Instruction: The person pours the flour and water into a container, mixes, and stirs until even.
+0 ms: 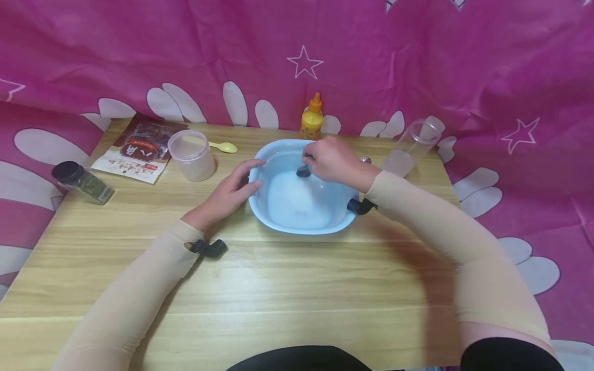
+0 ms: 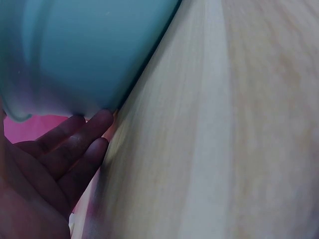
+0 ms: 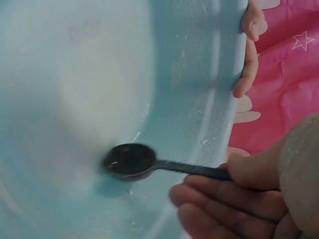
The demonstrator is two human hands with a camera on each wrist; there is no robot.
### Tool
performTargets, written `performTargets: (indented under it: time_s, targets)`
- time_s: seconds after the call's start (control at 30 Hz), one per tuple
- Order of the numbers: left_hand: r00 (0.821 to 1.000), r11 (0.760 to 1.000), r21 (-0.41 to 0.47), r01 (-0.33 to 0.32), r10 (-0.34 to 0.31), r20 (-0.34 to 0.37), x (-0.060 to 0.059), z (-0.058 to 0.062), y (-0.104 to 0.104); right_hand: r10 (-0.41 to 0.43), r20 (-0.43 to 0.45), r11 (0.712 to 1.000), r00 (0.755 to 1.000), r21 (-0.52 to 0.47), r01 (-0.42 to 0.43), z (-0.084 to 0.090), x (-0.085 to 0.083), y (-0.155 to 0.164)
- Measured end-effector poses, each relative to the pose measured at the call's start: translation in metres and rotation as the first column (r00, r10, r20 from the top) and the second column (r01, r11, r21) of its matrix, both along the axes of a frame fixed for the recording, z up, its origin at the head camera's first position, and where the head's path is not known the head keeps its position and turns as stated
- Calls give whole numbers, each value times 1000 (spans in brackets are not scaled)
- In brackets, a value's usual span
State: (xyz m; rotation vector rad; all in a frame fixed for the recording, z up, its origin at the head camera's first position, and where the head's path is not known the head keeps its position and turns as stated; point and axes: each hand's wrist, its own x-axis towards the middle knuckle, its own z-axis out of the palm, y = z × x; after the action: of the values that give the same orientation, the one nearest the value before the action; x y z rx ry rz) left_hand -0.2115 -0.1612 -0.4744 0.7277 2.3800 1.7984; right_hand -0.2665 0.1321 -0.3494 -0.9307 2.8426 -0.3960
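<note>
- Wooden table (image 1: 297, 288) carries everything; pink star-print cloth (image 1: 417, 62) hangs behind it.
- Light blue basin (image 1: 260, 206) sits mid-table with milky white liquid (image 1: 297, 198) in the bottom.
- Left hand (image 1: 227, 193) lies against the basin's left side, palm toward the wall. Fingers (image 2: 82, 137) are straight and relaxed, tips touching the outer wall just under the rim; thumb up at the rim. In the right wrist view 2 of its fingertips show over the rim. It grips nothing. Forearm lies flat on the table in a beige sleeve (image 1: 139, 288).
- Right hand (image 1: 331, 159) hangs over the basin's far half, wrist bent down, forearm coming in from the right, raised off the table. Fingers (image 3: 219, 199) are curled tight, pinching the handle of a small black spoon (image 3: 130, 160).
- Spoon bowl sits low inside the basin by the inner wall, at the liquid's edge, well ahead of the fingertips; handle runs back into the pinch.
- Clear tall cup (image 1: 410, 147) stands right of the basin, near it.
- Frosted round container (image 1: 191, 153) stands left of the basin; yellow spoon (image 1: 225, 147) just behind it.
- Printed packet (image 1: 139, 149) lies far left; dark-lidded spice jar (image 1: 83, 181) lies on its side beside it.
- Yellow squeeze bottle (image 1: 312, 119) stands upright behind the basin.
</note>
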Motion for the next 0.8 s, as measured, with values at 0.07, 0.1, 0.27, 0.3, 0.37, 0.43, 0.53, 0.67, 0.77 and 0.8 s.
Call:
performTargets:
  time_s: [0.07, 0.1, 0.27, 0.3, 0.37, 0.43, 0.53, 0.67, 0.77, 0.8]
  targets:
    - [1000, 1000, 0, -2, 2, -1, 0, 1, 0, 9, -16, 999, 1000, 45, -9, 4, 3, 1]
    - [1000, 1000, 0, -3, 3, -1, 0, 1, 0, 15, -18, 998, 1000, 65, -14, 6, 4, 2]
    - [1000, 1000, -2, -2, 2, -1, 1, 2, 1, 43, 68, 985, 997, 164, -53, 17, 10, 2]
    - [1000, 1000, -1, -1, 1, 0, 1, 2, 1, 47, 109, 983, 993, 170, -66, 18, 10, 2]
    - [1000, 1000, -3, -3, 3, -1, 1, 2, 1, 63, 202, 983, 977, 155, -95, 19, 10, 0]
    - [1000, 1000, -5, -3, 3, -3, 1, 2, 1, 70, 311, 989, 948, 102, -107, 18, 10, -1]
    - [1000, 1000, -6, -1, 1, -4, 1, 2, 1, 66, 451, 998, 890, -11, -68, 14, 8, -3]
    - [1000, 1000, -3, 2, -2, -6, 1, 3, 1, 47, 506, 989, 861, -142, 30, 6, 6, -5]
    - [1000, 1000, -1, 6, -6, -7, 1, 3, 1, 23, 435, 981, 900, -182, 63, 2, 6, -6]
    - [1000, 1000, 1, 8, -8, -6, 1, 3, 2, 11, 397, 981, 918, -183, 68, 1, 5, -6]
